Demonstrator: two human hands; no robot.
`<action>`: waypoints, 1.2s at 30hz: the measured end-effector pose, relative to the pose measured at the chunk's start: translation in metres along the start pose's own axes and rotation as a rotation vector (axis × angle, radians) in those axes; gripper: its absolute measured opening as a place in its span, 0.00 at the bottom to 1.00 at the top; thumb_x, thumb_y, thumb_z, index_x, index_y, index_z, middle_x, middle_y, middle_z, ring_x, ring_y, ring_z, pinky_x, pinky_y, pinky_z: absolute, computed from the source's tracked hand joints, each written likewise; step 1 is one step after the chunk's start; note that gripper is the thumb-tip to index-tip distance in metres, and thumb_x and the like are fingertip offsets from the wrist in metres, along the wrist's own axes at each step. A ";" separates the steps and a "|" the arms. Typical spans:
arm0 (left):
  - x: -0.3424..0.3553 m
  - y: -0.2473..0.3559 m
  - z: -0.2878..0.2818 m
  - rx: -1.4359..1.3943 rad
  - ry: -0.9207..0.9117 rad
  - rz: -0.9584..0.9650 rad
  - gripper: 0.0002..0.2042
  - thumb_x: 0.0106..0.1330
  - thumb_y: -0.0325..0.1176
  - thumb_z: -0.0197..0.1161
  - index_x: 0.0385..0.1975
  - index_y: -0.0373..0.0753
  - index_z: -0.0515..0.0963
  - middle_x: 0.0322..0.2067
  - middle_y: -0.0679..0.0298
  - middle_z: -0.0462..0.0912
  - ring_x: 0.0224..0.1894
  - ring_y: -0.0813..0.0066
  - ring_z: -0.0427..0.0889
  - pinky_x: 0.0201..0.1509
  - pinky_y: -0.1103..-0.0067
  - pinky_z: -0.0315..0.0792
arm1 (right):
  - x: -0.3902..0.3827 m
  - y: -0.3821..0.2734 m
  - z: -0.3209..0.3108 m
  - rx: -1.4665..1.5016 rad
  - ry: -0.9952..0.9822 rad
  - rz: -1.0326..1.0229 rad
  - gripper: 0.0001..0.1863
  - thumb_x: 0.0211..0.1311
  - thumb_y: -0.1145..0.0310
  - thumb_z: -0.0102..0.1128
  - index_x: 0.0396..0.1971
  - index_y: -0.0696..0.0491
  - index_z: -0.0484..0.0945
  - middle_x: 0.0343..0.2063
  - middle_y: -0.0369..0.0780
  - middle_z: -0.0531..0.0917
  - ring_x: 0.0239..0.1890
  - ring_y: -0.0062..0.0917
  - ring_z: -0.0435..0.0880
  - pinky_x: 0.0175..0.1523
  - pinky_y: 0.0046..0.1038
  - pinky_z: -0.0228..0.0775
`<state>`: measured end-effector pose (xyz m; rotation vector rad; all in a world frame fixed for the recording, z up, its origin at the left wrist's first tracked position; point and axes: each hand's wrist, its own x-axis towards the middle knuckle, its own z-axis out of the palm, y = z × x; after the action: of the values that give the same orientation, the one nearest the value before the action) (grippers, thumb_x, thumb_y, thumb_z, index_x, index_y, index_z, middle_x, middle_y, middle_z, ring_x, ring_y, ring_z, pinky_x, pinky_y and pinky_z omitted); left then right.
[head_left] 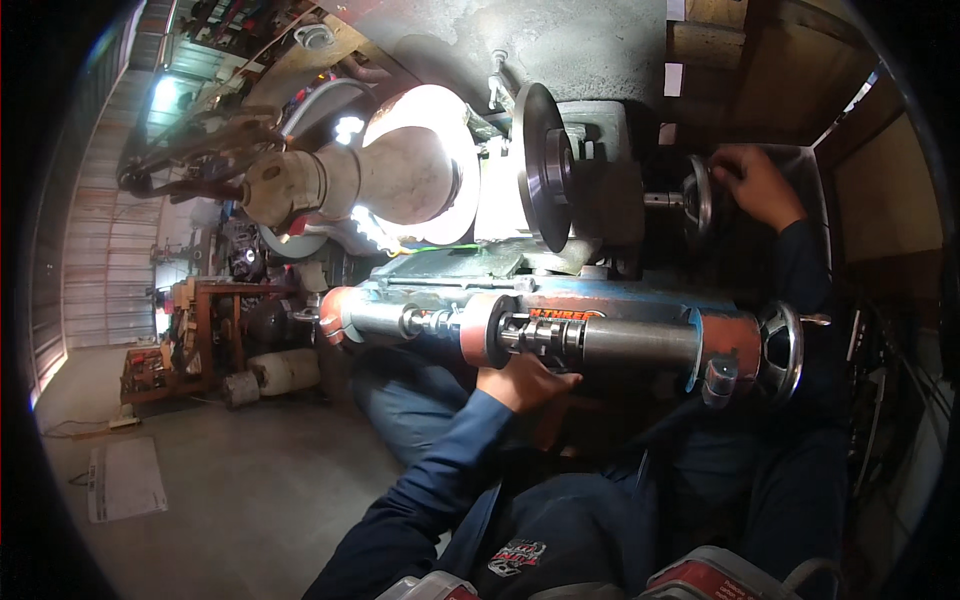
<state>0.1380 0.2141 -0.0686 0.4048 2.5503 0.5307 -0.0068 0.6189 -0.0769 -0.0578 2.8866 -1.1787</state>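
My right hand (757, 183) reaches forward at the right, its fingers curled at the rim of a small chrome handwheel (697, 198). Just below a lobed metal shaft (545, 335), which looks like a camshaft, is my left hand (522, 382). Its thumb points right, while the other fingers are mostly hidden behind the shaft. A red ring (486, 330) surrounds the shaft beside this hand. Steel cylinders flank the shaft, the larger cylinder (640, 350) on the right. Beyond it stands a grey grinding disc (540, 168) on the machine.
A bright work lamp (400, 175) on a jointed arm hangs over the machine's left side. A larger chrome handwheel (782, 352) projects at the right end. A wooden shelf (205, 335) stands on the left. A white board (125, 478) lies on the concrete floor.
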 end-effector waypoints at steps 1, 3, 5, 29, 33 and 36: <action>0.000 0.000 0.003 0.001 -0.002 0.003 0.36 0.51 0.47 0.76 0.58 0.33 0.73 0.54 0.49 0.79 0.63 0.60 0.73 0.68 0.71 0.65 | -0.006 -0.002 -0.002 0.056 -0.007 0.013 0.11 0.63 0.68 0.60 0.41 0.58 0.82 0.41 0.52 0.84 0.48 0.45 0.83 0.54 0.37 0.72; 0.002 -0.001 0.008 0.058 0.105 0.032 0.34 0.52 0.40 0.76 0.59 0.34 0.72 0.55 0.51 0.79 0.62 0.59 0.74 0.67 0.69 0.66 | -0.008 0.003 -0.003 0.108 -0.009 0.027 0.10 0.63 0.69 0.60 0.40 0.58 0.83 0.41 0.52 0.84 0.47 0.44 0.83 0.53 0.36 0.72; 0.012 -0.007 -0.002 -0.198 0.004 0.100 0.34 0.51 0.37 0.76 0.60 0.34 0.71 0.55 0.53 0.78 0.61 0.59 0.74 0.67 0.68 0.66 | -0.001 0.024 0.008 -0.059 0.126 -0.070 0.11 0.64 0.67 0.59 0.38 0.58 0.83 0.41 0.50 0.85 0.47 0.43 0.83 0.52 0.36 0.73; 0.011 -0.082 -0.016 -0.732 -0.289 0.100 0.29 0.53 0.30 0.76 0.58 0.41 0.75 0.54 0.62 0.80 0.60 0.65 0.74 0.67 0.70 0.65 | -0.041 -0.008 -0.028 0.158 -0.543 0.163 0.17 0.53 0.67 0.70 0.42 0.59 0.82 0.36 0.42 0.85 0.34 0.28 0.85 0.34 0.31 0.79; 0.010 -0.067 -0.007 -0.627 -0.158 0.084 0.29 0.53 0.31 0.76 0.57 0.40 0.74 0.54 0.62 0.79 0.59 0.67 0.75 0.64 0.71 0.68 | -0.028 -0.017 -0.037 0.195 -0.618 0.211 0.16 0.58 0.62 0.69 0.42 0.57 0.84 0.33 0.41 0.86 0.30 0.24 0.84 0.27 0.25 0.76; 0.013 -0.039 -0.018 -0.547 -0.217 0.168 0.36 0.51 0.34 0.77 0.62 0.38 0.68 0.57 0.57 0.76 0.61 0.62 0.73 0.68 0.70 0.64 | -0.016 0.005 -0.018 0.234 -0.115 0.155 0.16 0.63 0.61 0.64 0.43 0.58 0.83 0.34 0.44 0.85 0.35 0.30 0.85 0.37 0.30 0.78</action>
<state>0.1104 0.1795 -0.0765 0.4448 2.0640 1.1405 0.0083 0.6356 -0.0680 0.0965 2.5834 -1.4208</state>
